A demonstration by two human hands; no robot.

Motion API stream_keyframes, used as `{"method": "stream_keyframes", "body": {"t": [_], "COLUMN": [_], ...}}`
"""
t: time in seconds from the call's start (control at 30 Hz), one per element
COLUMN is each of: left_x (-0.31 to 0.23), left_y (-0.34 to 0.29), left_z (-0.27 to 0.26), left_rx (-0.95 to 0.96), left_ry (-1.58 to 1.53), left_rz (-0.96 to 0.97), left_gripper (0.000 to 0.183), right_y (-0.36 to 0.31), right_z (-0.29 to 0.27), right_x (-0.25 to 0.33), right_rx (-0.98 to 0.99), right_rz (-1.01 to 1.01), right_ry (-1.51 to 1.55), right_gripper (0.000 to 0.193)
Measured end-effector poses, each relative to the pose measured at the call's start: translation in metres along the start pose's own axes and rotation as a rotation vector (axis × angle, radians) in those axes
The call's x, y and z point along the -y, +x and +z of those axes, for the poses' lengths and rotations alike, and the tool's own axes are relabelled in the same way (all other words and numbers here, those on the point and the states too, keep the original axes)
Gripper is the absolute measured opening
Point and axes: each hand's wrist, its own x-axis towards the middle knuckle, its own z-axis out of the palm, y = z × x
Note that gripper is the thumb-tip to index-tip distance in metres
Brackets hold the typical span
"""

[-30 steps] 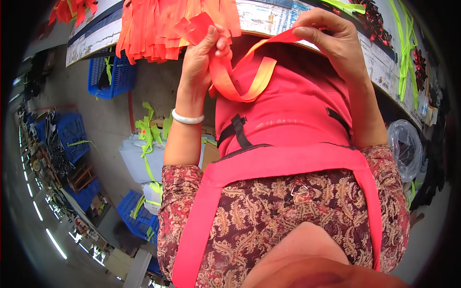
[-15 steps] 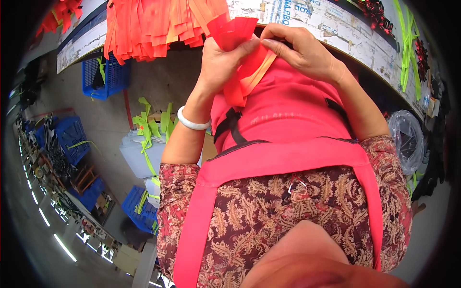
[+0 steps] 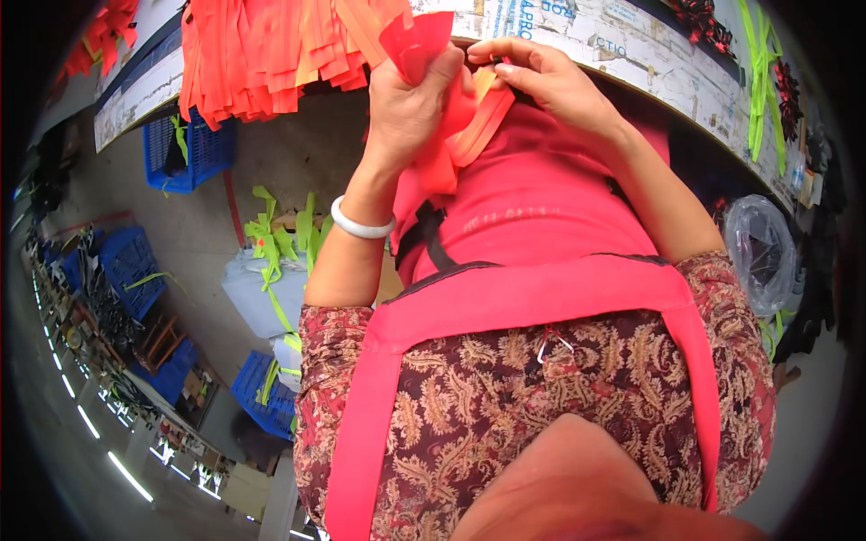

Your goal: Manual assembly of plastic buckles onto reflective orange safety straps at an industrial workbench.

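My left hand (image 3: 406, 113) is closed around a bunch of red-orange fabric strips (image 3: 439, 165). Their upper ends stick out above the fist, and the lower ends hang over the red apron I wear. Close beside it, my right hand (image 3: 568, 95) pinches a lighter orange strip (image 3: 483, 126) between thumb and fingers. That strip is folded back on itself and runs down next to the others. The exact spot where the right fingertips meet is partly hidden. Both hands are at the near edge of a worktable (image 3: 622, 45).
A thick heap of orange strips (image 3: 262, 54) hangs over the table edge at the left. Lime-green strips (image 3: 760, 90) hang at the right, near a clear plastic bag (image 3: 760, 248). Blue crates (image 3: 194, 162) and a grey bin (image 3: 262, 288) with green strips stand on the floor at the left.
Both hands have shifted slightly, the left one up and leftward with the strips. The lighter orange strip now shows a fold near the right fingers.
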Motion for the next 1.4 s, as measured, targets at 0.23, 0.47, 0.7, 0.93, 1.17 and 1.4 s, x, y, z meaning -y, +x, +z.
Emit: {"method": "stream_keyframes", "body": {"t": [0.23, 0.47, 0.7, 0.93, 1.17, 1.4], "left_x": [0.004, -0.001, 0.003, -0.004, -0.001, -0.001], "left_y": [-0.005, -0.004, -0.011, -0.013, -0.016, -0.017], "left_z": [-0.009, -0.004, 0.003, 0.003, 0.003, 0.003], "left_rx": [0.109, 0.031, -0.018, -0.022, 0.01, 0.054], "left_ry": [-0.088, -0.026, -0.022, 0.006, 0.016, 0.102], "left_rz": [-0.227, -0.169, -0.102, -0.092, -0.062, -0.003], "left_gripper": [0.014, 0.014, 0.01, 0.011, 0.01, 0.011], "right_y": [-0.015, -0.019, -0.017, -0.018, -0.018, -0.021], "right_z": [-0.001, 0.007, 0.009, 0.013, 0.019, 0.024], "right_x": [0.014, 0.026, 0.024, 0.024, 0.023, 0.033], "right_rx": [-0.134, -0.147, -0.053, -0.072, -0.079, -0.177], "right_rz": [-0.077, -0.198, 0.024, -0.069, -0.05, 0.013], "right_ry": [-0.001, -0.14, 0.193, -0.01, 0.157, 0.006], "right_gripper": [0.025, 0.022, 0.027, 0.028, 0.019, 0.018]}}
